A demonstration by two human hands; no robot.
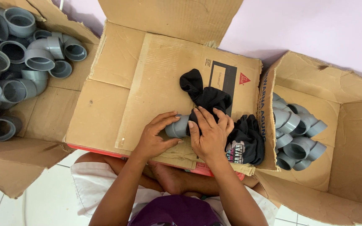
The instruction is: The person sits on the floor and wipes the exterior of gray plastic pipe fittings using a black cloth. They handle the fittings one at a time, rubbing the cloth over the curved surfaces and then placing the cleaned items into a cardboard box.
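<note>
To my left, an open cardboard box [42,109] holds a heap of grey pipe elbows [17,54]. To my right, another open box [348,138] holds a smaller cluster of the same grey fittings [296,136]. White floor tiles [42,201] show below, and a pale lilac wall [315,29] above.

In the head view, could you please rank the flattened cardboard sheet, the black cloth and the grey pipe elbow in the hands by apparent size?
1. Flattened cardboard sheet, by far the largest.
2. Black cloth.
3. Grey pipe elbow, though the left hand and right hand partly cover it.
</note>
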